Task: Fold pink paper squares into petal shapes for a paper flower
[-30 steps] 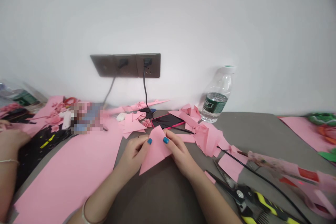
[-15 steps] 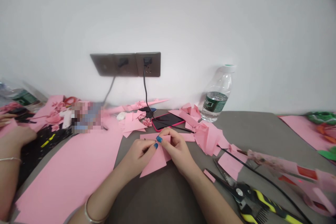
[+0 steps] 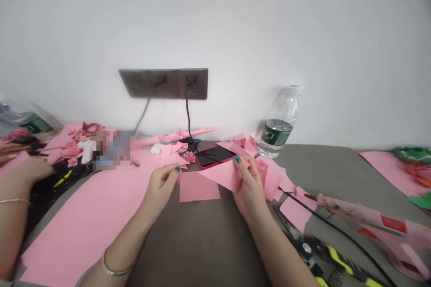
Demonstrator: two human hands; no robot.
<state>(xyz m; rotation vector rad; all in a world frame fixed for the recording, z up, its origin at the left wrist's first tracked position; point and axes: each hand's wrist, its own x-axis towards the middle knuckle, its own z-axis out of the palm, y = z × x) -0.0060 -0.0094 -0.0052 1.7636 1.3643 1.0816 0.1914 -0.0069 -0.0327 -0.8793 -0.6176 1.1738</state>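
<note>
My right hand [image 3: 251, 188] pinches a pointed piece of pink paper [image 3: 224, 175] between blue-nailed thumb and fingers, its tip aimed left. Off to the left, my left hand [image 3: 164, 186] has thumb and fingers pressed together; whether anything small is in them I cannot make out. Between the hands, a flat rectangle of pink paper [image 3: 199, 190] lies on the grey table. Just behind it is a phone [image 3: 212, 156] in a pink-red case. Folded pink paper pieces [image 3: 269, 175] lie beside my right hand.
Black-and-yellow pliers [image 3: 313, 251] and a pink glue gun [image 3: 370, 219] with a black cord lie at the right. A water bottle [image 3: 278, 125] stands against the wall. Large pink sheets [image 3: 90, 219] cover the left side, beside a co-worker's hand [image 3: 38, 170].
My hands have moved apart, the left one leftward and the right one up and right with the pointed paper. The rectangle of paper beneath is now uncovered.
</note>
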